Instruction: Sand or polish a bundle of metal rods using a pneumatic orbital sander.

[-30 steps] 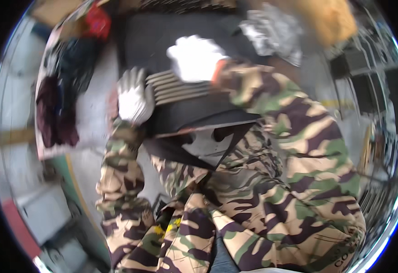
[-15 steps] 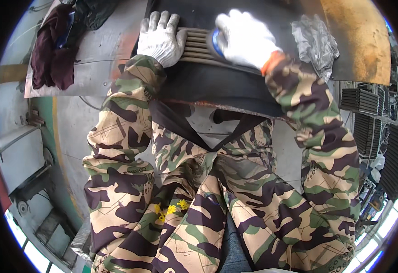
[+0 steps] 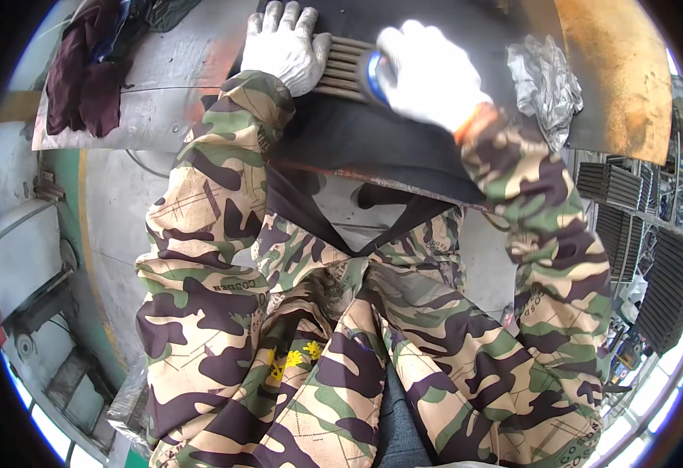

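Observation:
A slatted, grey-brown grille-like piece [image 3: 345,67] with long parallel bars lies across the black-covered work surface [image 3: 357,136] in front of me. My left hand [image 3: 287,51], in a white knitted glove, rests flat with fingers spread at the left end of this piece. In a white glove with an orange cuff, my right hand [image 3: 431,74] is closed around a round, blue-edged pad [image 3: 374,76]. The pad sits against the bars, and my right hand and arm hide the piece's right end. Motion blurs the right glove, and the pad's exact kind cannot be made out.
A crumpled grey plastic bag or cloth [image 3: 544,86] lies right of my right hand. Dark maroon cloth [image 3: 84,86] lies on the metal tabletop [image 3: 162,101] at the left. Stacks of dark slatted pieces [image 3: 611,187] stand on a rack at the far right.
The view has tilted and shifted a little, so the table's left side sits higher in the picture. My left hand stays on the slatted piece; the right still holds the pad against the bars.

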Available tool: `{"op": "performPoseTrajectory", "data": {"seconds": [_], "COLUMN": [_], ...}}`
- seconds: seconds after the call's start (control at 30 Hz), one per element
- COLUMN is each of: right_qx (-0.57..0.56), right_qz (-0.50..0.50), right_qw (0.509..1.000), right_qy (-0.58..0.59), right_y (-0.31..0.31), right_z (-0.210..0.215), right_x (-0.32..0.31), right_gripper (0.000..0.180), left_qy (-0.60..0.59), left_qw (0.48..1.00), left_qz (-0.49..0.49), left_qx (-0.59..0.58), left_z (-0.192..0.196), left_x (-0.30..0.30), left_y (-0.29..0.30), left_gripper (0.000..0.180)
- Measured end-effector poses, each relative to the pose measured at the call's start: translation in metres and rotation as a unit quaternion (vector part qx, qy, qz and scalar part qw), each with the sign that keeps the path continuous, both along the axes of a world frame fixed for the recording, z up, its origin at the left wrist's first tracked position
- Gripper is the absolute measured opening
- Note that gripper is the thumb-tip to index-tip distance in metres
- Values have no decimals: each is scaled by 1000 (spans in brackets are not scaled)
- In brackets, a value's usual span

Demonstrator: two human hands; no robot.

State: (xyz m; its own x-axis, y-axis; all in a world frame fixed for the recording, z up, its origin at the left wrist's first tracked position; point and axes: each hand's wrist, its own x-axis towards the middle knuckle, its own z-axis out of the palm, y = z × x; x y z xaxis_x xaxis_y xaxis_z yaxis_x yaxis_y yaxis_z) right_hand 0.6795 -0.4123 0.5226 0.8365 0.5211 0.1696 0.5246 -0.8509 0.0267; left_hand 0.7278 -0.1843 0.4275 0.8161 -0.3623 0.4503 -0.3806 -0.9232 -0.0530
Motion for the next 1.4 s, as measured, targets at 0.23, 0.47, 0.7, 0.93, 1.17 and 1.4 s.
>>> {"op": "performPoseTrajectory", "data": {"seconds": [0.23, 0.47, 0.7, 0.93, 1.17, 1.4], "right_qx": [-25, 2, 6, 12, 41, 29], "right_qz": [-53, 3, 8, -30, 8, -4], "right_qw": [998, 1000, 1000, 999, 998, 999], "right_qy": [7, 15, -6, -24, -47, -44], "right_y": [-13, -2, -3, -7, 1, 5], "right_z": [-1, 4, 2, 13, 13, 10], "right_x": [28, 19, 0, 8, 22, 22], "right_gripper": [30, 27, 28, 19, 18, 19], "left_qy": [-44, -31, 42, 104, 97, 73], "left_qw": [999, 999, 998, 990, 990, 994], "left_qz": [-28, -15, 27, 32, -59, 38], "left_qx": [0, 10, -32, -87, -78, -73], "left_z": [-8, -1, 10, 13, 27, 12], "left_x": [2, -7, -3, 8, -3, 4], "left_y": [-10, 3, -3, -20, -2, -15], "left_gripper": [49, 50, 53, 57, 60, 58]}}
